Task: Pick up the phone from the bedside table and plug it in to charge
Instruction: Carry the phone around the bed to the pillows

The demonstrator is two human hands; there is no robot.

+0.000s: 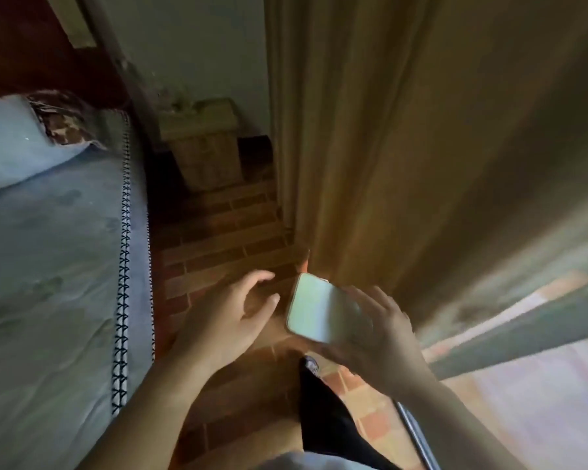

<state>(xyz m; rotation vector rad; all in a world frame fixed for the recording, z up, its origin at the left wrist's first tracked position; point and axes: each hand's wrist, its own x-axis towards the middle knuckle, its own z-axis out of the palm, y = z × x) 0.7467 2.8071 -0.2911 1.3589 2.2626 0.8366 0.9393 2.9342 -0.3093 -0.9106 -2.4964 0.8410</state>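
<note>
Phone (319,308) gripped in right hand (381,337) — left hand (231,317) spread, empty — no legible writing.

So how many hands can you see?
2: the left hand is open above the brick floor; the right hand holds the phone beside the curtain.

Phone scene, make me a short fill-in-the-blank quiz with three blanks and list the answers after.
1. The phone is held in the ____ hand.
2. The left hand is open and holds ____.
3. The bed lies on the person's ____ side.
4. The floor is made of ____.

Answers: right; nothing; left; brick
</note>
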